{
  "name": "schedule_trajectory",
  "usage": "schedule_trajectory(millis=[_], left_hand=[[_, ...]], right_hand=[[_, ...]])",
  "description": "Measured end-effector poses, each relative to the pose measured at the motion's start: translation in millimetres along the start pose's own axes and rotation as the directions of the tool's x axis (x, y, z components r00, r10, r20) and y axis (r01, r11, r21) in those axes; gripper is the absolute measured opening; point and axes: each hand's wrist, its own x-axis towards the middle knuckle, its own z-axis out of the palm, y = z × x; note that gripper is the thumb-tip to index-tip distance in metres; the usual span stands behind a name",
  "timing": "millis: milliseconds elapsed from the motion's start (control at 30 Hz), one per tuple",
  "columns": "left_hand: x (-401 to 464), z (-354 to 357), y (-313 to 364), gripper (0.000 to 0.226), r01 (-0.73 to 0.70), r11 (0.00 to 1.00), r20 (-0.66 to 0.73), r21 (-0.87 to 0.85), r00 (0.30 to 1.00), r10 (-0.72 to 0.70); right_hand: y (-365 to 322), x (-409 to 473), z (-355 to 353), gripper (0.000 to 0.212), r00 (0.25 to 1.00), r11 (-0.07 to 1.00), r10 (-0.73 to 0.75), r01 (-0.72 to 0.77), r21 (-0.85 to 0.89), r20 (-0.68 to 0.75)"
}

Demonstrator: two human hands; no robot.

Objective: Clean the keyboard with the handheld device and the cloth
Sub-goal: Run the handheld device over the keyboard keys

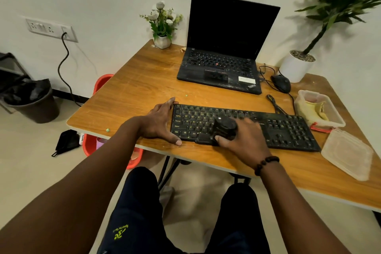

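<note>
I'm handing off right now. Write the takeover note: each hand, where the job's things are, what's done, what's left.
Left hand: open, flat on the wooden table, bracing the left end of the black full-size keyboard.
Right hand: gripping the small black handheld cleaning device, pressed on the keys above the space bar.
Yellow cloth: in the clear plastic tub right of the keyboard, untouched.
Done: device pass under way, extent unclear.
Left: finish the remaining keys, then wipe with the cloth.
</note>
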Motion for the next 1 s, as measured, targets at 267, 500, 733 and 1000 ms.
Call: schedule_trajectory(millis=[267,500,733,1000], left_hand=[[-1,-2,7,0.154,0.034,0.999,0.018,0.012,0.999,-0.035],[0,-2,8,0.158,0.045,0.999,0.03,0.014,0.999,-0.046],[1,-6,10,0.158,0.047,0.998,0.043,0.035,0.998,-0.049],[0,-12,26,0.151,-0.001,0.984,0.093,0.179,0.996,-0.016]], right_hand=[[-26,4,9,0.055,0.994,0.993,-0.11,0.109,0.048,0.006],[-16,18,-8,0.051,0.986,0.986,-0.155,0.158,-0.051,0.06],[-30,19,-1,0.055,0.945,0.903,-0.296,0.324,-0.282,0.139],[-9,12,-14,0.05,0.974,0.957,-0.042,-0.025,0.288,0.224]])
